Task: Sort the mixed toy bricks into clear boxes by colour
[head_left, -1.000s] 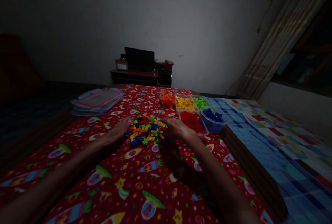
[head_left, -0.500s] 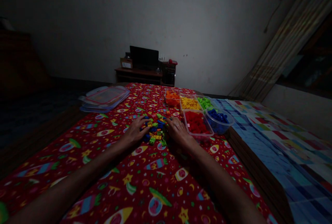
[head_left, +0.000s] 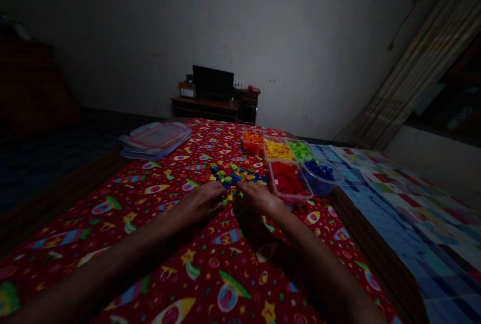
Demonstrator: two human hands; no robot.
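Note:
A loose pile of small toy building bricks (head_left: 235, 178) in blue, green, yellow and orange lies on the red patterned tablecloth (head_left: 221, 236). My left hand (head_left: 210, 198) is at the pile's near left edge, fingers curled inward. Opposite it, my right hand (head_left: 257, 198) bends its fingers down at the near right edge. A few bricks show in the narrow gap between the hands. Both sets of fingertips are partly hidden in the dim light, so what they hold, if anything, cannot be made out.
Right of the pile stand clear containers of sorted bricks: orange (head_left: 253, 142), yellow (head_left: 278, 150), green (head_left: 299, 150), red (head_left: 288, 179) and blue (head_left: 319, 171). Stacked plastic lids (head_left: 156, 138) lie at the back left. A bed (head_left: 394, 199) adjoins the table's right side.
Both hands have drawn back toward me, from the pile's sides to its near edge, and their fingers have curled in. More of the pile now shows beyond them.

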